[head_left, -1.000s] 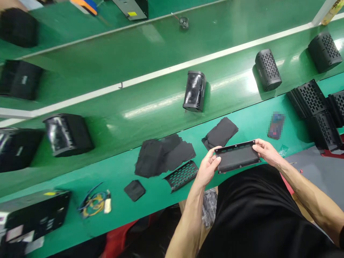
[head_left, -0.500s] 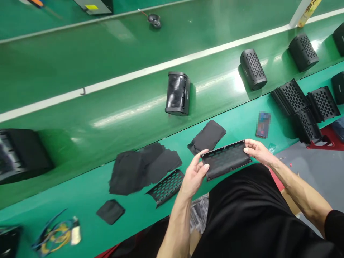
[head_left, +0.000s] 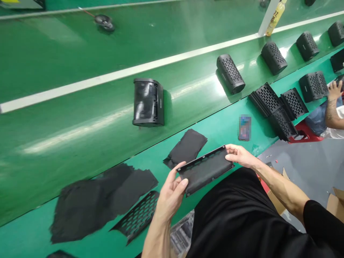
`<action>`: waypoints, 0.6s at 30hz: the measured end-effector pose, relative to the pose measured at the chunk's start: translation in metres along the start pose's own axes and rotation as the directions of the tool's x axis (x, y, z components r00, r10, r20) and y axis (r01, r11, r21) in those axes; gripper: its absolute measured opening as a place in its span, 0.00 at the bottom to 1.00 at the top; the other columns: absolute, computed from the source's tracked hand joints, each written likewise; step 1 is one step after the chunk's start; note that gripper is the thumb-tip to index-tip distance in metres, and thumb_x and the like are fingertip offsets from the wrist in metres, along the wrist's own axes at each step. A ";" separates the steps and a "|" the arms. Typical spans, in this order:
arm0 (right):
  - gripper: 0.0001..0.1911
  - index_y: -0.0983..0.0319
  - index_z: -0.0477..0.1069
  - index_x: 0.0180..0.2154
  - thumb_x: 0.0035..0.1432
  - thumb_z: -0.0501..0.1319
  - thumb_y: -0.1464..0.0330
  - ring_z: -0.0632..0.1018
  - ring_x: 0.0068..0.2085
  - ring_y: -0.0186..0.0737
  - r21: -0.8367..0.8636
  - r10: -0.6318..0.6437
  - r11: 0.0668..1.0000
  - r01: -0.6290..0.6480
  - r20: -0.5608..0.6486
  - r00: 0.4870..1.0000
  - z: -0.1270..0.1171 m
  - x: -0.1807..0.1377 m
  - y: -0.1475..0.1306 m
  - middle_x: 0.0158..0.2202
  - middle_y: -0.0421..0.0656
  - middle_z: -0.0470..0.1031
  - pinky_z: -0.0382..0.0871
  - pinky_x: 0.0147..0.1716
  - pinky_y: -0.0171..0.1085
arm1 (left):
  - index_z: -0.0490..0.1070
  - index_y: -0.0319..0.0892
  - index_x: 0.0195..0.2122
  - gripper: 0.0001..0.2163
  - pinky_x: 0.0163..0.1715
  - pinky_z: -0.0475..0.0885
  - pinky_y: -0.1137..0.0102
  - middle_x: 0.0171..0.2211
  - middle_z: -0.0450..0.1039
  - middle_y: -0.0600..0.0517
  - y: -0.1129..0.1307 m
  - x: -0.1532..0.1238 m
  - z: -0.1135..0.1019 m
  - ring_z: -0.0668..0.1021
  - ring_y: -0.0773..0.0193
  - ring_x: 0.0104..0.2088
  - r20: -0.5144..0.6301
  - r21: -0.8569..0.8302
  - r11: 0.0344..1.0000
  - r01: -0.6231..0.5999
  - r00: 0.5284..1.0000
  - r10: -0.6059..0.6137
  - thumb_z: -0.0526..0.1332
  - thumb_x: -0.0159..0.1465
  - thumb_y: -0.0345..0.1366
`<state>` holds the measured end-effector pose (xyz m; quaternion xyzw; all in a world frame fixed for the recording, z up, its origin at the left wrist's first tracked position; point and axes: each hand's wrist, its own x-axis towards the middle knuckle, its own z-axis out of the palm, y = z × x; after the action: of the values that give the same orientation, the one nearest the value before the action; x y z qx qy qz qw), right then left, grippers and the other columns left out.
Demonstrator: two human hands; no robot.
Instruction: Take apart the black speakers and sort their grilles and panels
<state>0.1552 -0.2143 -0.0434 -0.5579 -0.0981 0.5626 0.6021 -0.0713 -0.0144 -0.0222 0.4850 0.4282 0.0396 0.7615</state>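
Between my two hands is a black speaker grille panel [head_left: 206, 172], its inner side facing up with dark mesh cloth lying in it. My left hand [head_left: 172, 191] grips its left end, thumb on the near corner and fingers at the far one. At the opposite end, my right hand [head_left: 240, 156] pinches the far corner between thumb and fingers. Left of my left wrist, a bare perforated grille [head_left: 138, 216] lies on the green bench. Black cloth sheets [head_left: 102, 204] are spread beside it, and a smaller cloth stack [head_left: 188, 145] lies just beyond the held panel.
A speaker [head_left: 148, 102] stands on the green conveyor belt, with several grille-covered speakers [head_left: 230, 73] farther right. Stacked grilles [head_left: 268, 102] sit at the bench's right, near a phone [head_left: 244, 128]. A co-worker's hand [head_left: 334, 91] touches a speaker there. A bottle [head_left: 275, 18] stands beyond.
The view has swung to the right, so bench and belt items appear farther left. A co-worker's arm has come into sight at right. Both my hands still hold the panel.
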 end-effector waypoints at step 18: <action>0.33 0.58 0.76 0.53 0.52 0.79 0.49 0.79 0.39 0.36 0.235 0.055 0.970 -0.060 0.025 0.998 -0.020 0.004 0.009 0.44 0.42 0.80 0.73 0.36 0.33 | 0.67 0.52 0.68 0.47 0.35 0.83 0.65 0.36 0.80 0.52 0.027 0.017 0.008 0.84 0.55 0.34 -0.098 0.057 0.967 0.249 0.965 -0.243 0.80 0.48 0.54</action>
<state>0.1661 -0.2245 -0.0596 -0.4800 -0.0197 0.5924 0.6467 -0.0453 0.0028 -0.0102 0.4516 0.5204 -0.0482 0.7231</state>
